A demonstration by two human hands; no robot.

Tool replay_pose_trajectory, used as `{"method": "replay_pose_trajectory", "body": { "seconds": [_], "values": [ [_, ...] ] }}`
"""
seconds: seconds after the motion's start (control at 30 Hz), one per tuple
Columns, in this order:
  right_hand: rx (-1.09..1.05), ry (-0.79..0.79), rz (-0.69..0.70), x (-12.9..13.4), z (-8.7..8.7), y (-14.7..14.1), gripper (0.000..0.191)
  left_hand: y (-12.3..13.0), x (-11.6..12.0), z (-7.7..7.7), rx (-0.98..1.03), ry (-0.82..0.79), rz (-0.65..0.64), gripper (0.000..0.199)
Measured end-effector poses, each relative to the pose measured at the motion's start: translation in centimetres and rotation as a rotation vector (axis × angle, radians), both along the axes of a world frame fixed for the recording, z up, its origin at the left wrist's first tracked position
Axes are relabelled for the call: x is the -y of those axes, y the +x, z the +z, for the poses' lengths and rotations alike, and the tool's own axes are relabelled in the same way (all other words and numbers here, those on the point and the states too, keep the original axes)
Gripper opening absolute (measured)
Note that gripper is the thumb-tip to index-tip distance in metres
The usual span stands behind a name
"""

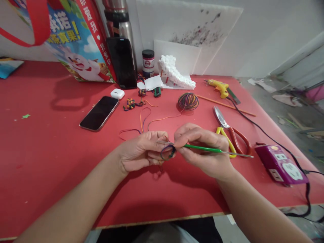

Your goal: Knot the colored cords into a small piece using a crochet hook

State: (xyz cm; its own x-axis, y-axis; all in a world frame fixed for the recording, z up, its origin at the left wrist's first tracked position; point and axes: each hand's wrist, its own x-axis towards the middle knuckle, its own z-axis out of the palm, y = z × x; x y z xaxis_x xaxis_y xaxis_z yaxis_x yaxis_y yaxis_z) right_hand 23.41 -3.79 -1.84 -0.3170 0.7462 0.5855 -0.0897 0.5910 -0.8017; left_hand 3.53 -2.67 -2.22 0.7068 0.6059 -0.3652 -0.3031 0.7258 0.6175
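Note:
My right hand pinches a crochet hook with a green handle and thin metal ends. Its left tip reaches across to the fingers of my left hand. Those fingers are closed on a small loop of dark multicoloured yarn, with short orange ends dangling below. The exact stitch at the hook's tip is too small to make out. From my left hand a strand runs back to a multicoloured ball of yarn on the red table. Other loose strands curl behind my left hand.
Scissors with yellow and red handles lie beyond my right hand, near a purple power box and a yellow glue gun. A phone, an earbud case and a knotted yarn piece lie further back. A gift bag stands behind.

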Motion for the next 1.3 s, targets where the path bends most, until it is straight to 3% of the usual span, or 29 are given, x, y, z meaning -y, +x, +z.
{"method": "replay_pose_trajectory", "body": {
  "seconds": [0.23, 0.7, 0.83, 1.1, 1.3],
  "values": [
    [0.111, 0.064, -0.029, 0.0, 0.0, 0.3, 0.025, -0.1, 0.1, 1.0, -0.126, 0.212, 0.169, 0.043],
    [0.265, 0.193, 0.002, 0.1, -0.2, 0.4, 0.020, -0.5, 0.0, 1.4, -0.219, 0.357, 0.139, 0.012],
    [0.238, 0.208, -0.029, -0.1, -0.3, 0.5, 0.019, -0.6, 0.0, 1.4, -0.259, 0.434, 0.152, 0.020],
    [0.207, 0.259, -0.103, -0.2, -0.7, 0.5, 0.019, -0.6, -0.2, 1.1, -0.230, 0.379, 0.190, 0.035],
    [0.267, 0.336, -0.170, 0.0, -0.6, 0.3, 0.023, -0.1, -0.2, 0.8, -0.109, 0.222, 0.262, 0.024]
  ]
}}
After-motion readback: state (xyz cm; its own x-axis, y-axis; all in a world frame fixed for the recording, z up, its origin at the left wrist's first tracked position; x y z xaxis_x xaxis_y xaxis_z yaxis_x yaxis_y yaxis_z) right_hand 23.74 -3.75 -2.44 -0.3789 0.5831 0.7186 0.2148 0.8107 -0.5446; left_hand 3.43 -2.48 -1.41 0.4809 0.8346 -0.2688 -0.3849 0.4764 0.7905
